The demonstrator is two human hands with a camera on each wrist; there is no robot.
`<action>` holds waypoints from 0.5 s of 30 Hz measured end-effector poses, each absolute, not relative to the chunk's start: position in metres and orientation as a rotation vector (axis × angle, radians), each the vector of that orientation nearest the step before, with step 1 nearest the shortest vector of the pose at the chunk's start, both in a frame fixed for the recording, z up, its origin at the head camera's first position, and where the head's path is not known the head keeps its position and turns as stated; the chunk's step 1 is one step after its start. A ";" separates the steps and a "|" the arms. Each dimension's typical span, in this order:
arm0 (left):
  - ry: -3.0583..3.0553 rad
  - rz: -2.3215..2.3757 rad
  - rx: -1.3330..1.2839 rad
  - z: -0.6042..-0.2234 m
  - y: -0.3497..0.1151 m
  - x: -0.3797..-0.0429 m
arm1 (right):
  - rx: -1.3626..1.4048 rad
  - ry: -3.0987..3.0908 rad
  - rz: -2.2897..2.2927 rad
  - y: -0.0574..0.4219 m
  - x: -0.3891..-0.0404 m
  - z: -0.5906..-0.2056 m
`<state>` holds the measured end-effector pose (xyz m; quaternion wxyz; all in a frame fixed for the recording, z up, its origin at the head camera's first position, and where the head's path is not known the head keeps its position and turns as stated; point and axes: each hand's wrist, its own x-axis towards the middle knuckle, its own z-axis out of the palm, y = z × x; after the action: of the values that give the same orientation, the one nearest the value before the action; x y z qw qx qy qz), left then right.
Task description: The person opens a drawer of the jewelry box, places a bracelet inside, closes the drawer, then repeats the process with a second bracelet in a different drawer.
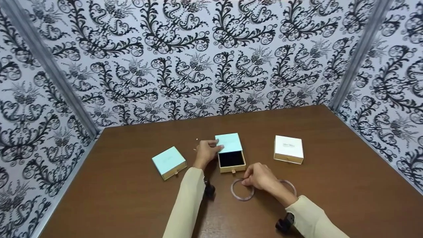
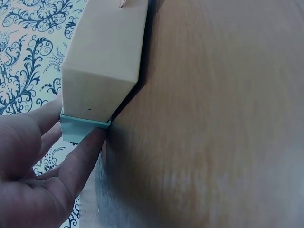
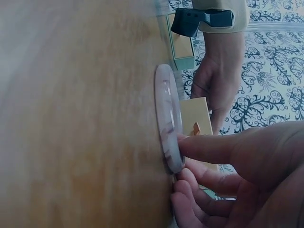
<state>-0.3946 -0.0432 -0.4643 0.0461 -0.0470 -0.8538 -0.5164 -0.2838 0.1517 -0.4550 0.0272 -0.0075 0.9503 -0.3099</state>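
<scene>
My left hand grips the left side of a mint box, thumb at its top edge. The box's gold drawer is pulled toward me, showing a black lining. In the left wrist view, thumb and fingers hold the box's mint sleeve. My right hand pinches the rim of a translucent pale purple bangle just in front of the drawer. The right wrist view shows this bangle low at the brown tabletop, between thumb and fingers. A second bangle lies partly hidden under my right forearm.
A closed mint box with a gold front stands to the left. A closed white box stands at the right. Tiny white bits lie near my left hand. Patterned walls border the brown table.
</scene>
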 end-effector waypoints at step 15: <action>-2.580 -1.635 -0.114 -0.461 -0.042 -0.393 | -0.031 2.961 -0.951 0.156 -0.282 -0.453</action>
<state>-0.3927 -0.0421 -0.4613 0.0425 -0.0373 -0.8433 -0.5344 -0.2825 0.1557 -0.4525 0.0156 -0.0099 0.9520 -0.3056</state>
